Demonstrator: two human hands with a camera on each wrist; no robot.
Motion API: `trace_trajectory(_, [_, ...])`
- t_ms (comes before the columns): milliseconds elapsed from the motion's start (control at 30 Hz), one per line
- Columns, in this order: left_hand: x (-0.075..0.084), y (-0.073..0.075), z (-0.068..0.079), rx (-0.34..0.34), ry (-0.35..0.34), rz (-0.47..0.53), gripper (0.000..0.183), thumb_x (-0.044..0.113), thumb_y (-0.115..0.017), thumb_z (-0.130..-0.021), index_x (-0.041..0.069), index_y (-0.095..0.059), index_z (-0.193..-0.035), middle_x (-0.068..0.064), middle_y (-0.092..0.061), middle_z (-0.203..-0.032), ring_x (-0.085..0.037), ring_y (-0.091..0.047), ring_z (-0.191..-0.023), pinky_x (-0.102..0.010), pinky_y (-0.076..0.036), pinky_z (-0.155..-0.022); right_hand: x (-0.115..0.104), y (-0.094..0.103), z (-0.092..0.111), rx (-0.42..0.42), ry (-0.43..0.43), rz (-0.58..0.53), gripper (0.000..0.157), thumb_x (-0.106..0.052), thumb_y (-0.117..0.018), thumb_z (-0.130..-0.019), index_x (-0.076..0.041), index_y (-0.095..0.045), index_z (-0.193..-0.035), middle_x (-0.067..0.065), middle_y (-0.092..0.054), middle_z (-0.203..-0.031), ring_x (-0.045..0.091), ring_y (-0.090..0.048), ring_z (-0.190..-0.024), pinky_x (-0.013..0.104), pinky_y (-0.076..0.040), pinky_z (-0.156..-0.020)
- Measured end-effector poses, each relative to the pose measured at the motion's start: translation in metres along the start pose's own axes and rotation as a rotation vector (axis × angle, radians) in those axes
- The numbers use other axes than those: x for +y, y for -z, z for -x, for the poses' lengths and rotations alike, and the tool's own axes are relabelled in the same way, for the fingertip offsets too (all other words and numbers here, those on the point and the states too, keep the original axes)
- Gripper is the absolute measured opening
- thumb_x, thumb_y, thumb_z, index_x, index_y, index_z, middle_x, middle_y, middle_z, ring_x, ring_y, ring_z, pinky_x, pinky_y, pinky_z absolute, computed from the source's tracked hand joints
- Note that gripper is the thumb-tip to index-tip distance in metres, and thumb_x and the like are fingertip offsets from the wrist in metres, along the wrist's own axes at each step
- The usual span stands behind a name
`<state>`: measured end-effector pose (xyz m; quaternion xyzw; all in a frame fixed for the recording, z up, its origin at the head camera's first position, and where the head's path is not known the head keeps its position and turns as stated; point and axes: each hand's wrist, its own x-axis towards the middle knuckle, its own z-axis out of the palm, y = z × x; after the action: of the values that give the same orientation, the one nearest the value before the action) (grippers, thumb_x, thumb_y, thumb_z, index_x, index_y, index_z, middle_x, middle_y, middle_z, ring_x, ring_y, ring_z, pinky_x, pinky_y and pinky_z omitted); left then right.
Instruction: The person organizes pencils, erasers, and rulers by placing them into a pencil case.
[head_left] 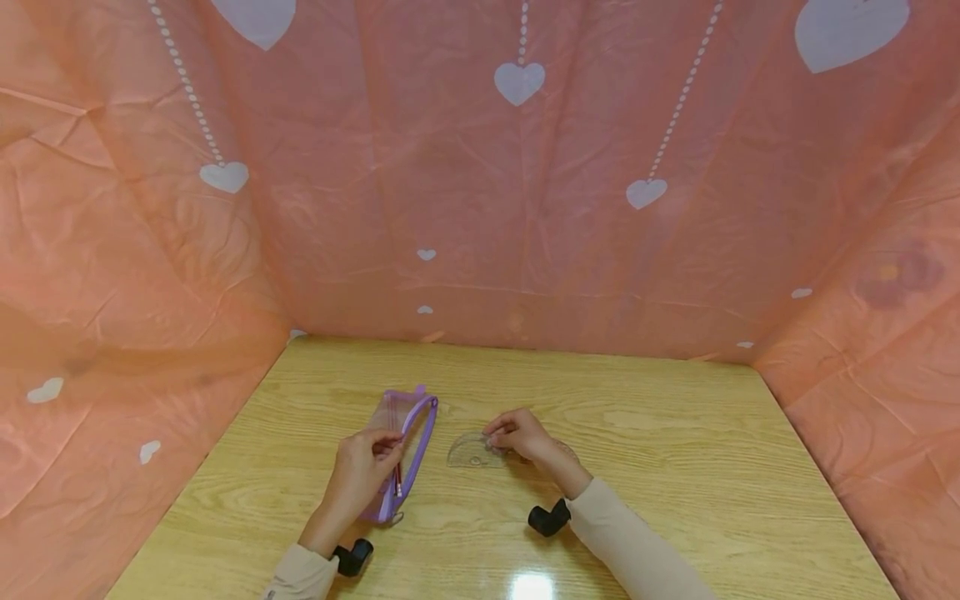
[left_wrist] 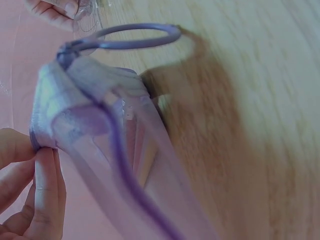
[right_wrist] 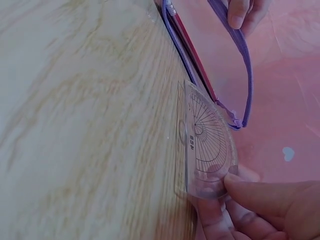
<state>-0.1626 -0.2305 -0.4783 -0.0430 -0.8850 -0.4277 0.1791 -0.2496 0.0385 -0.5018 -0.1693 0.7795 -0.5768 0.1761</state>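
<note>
Your left hand (head_left: pixel 358 467) pinches the open case (head_left: pixel 425 433) by its rim; your right hand (head_left: pixel 525 437) pinches the protractor (right_wrist: pixel 212 140), low at the bench (head_left: pixel 675 425) beside the case. Packing seems in hand; the next move likely calls for guiding the protractor inside.

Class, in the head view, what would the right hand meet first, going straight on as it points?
Beyond the clear protractor it pinches, the right hand would probably meet the purple pouch first, near its far end; height is unclear, so it might pass above.
</note>
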Motion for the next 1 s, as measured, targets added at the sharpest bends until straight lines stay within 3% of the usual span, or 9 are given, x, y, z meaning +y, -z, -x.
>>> trace_trajectory(133, [-0.0004,0.0011,0.0006,-0.009,0.015,0.008,0.012,-0.006,-0.076,-0.081,-0.006,-0.075,-0.092,-0.007,-0.07,-0.078,-0.016,-0.066,-0.069,-0.022,-0.055,-0.06,-0.0009,-0.0005,0.0008,0.0,-0.029,-0.034,0.017,0.006,-0.06,-0.095,0.01,-0.069,-0.109,0.014,-0.071,-0.089,0.016,-0.063,-0.067,0.024,-0.031,-0.044])
trace_trajectory(233, [-0.001,0.0015,0.0006,-0.014,0.018,0.007,0.012,-0.006,-0.076,-0.081,-0.006,-0.075,-0.093,-0.007,-0.07,-0.078,-0.016,-0.066,-0.069,-0.022,-0.055,-0.06,-0.002,-0.001,0.0005,-0.006,-0.034,-0.07,0.017,0.007,-0.06,-0.095,0.011,-0.068,-0.109,0.017,-0.071,-0.091,0.018,-0.065,-0.069,0.024,-0.042,-0.046])
trace_trajectory(367, [-0.0009,0.0023,0.0007,-0.018,0.023,0.0,0.012,-0.006,-0.076,-0.081,-0.006,-0.075,-0.094,-0.007,-0.07,-0.079,-0.017,-0.066,-0.07,-0.022,-0.055,-0.06,-0.002,-0.002,-0.0014,-0.015,-0.007,-0.114,0.018,0.01,-0.058,-0.095,0.017,-0.065,-0.11,0.026,-0.07,-0.095,0.029,-0.07,-0.081,0.035,-0.059,-0.07])
trace_trajectory(800, [-0.0031,0.0026,0.001,-0.014,0.013,-0.005,0.012,-0.006,-0.076,-0.082,-0.006,-0.075,-0.093,-0.007,-0.071,-0.079,-0.016,-0.066,-0.069,-0.021,-0.055,-0.059,-0.0038,-0.0066,-0.0032,-0.005,-0.018,-0.185,0.02,0.012,-0.057,-0.094,0.02,-0.063,-0.111,0.027,-0.069,-0.096,0.028,-0.07,-0.083,0.036,-0.059,-0.073])
trace_trajectory(1000, [-0.0035,0.0022,0.0007,-0.012,0.013,0.0,0.011,-0.006,-0.076,-0.082,-0.006,-0.075,-0.093,-0.007,-0.071,-0.078,-0.016,-0.066,-0.069,-0.021,-0.055,-0.059,-0.0012,-0.0088,-0.0054,-0.005,-0.011,-0.202,0.02,0.012,-0.057,-0.094,0.021,-0.062,-0.111,0.028,-0.069,-0.097,0.019,-0.068,-0.08,0.033,-0.059,-0.072])
